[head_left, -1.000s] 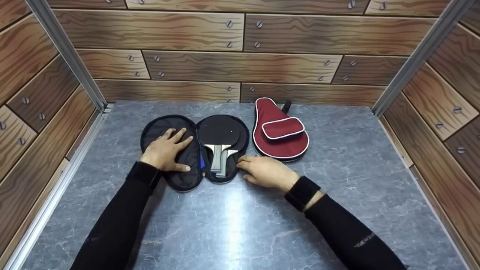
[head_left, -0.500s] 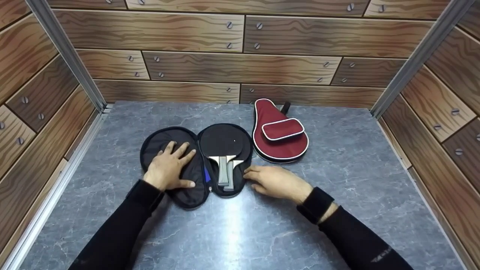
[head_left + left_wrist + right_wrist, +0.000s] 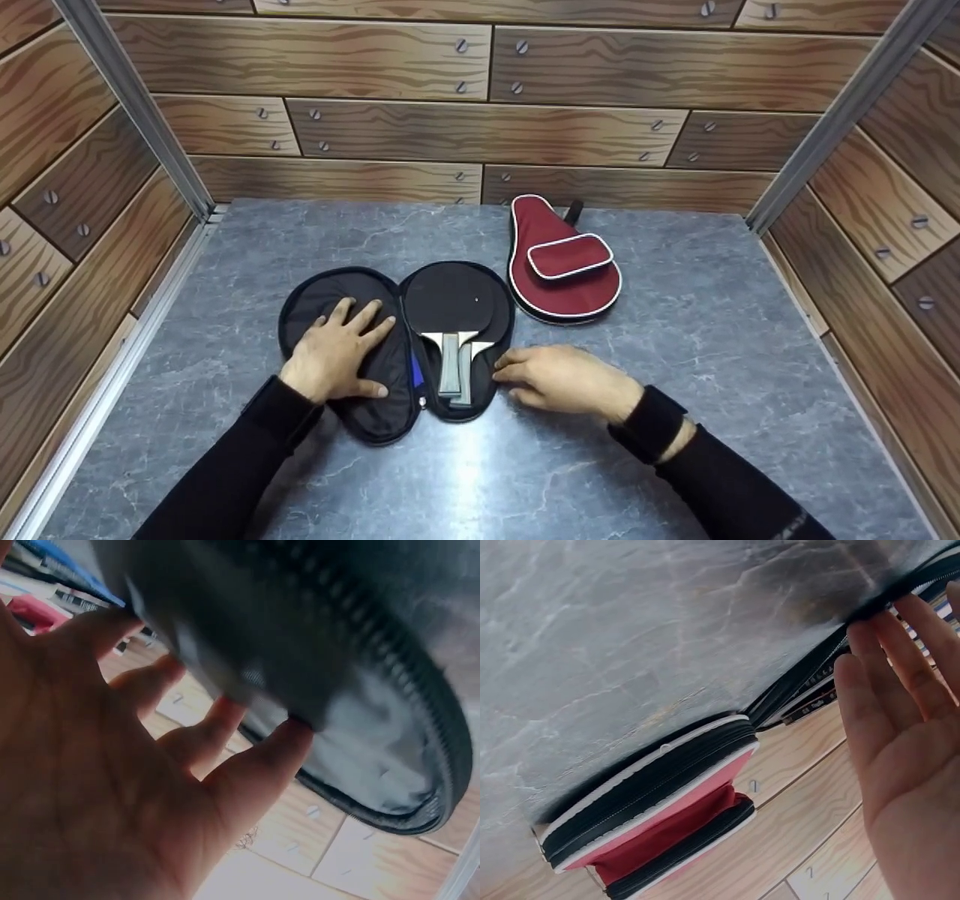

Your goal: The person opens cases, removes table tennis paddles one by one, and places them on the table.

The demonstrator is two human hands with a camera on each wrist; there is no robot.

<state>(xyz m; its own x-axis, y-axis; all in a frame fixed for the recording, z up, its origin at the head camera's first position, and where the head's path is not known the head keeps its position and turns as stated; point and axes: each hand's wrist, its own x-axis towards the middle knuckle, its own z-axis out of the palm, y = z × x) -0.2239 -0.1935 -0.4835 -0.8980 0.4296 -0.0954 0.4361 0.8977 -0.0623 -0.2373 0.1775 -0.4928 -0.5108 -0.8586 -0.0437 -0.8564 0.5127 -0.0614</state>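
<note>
A black zip case (image 3: pixel 364 285) lies unfolded flat on the table. Its right half holds two table tennis rackets, the upper racket (image 3: pixel 450 300) overlapping the lower racket (image 3: pixel 467 375), grey handles toward me. My left hand (image 3: pixel 337 352) rests with fingers spread on the bare lining of the left half; in the left wrist view its fingertips touch the dark fabric near the zip (image 3: pixel 390 652). Against the outer right edge of the case, beside the handles, my right hand (image 3: pixel 566 382) touches with loosely bent fingers (image 3: pixel 877 682). A blue patch (image 3: pixel 417 371) shows by the fold.
A red racket case (image 3: pixel 562 292) with white piping and a front pocket lies behind the right hand, close to the black case's upper right edge. The grey marbled table (image 3: pixel 637 480) is enclosed by wood-patterned walls (image 3: pixel 390 127) and metal posts.
The black case, with the rackets inside, has slid across the table toward me and slightly right. Both hands have moved along with it, and the red case stays put.
</note>
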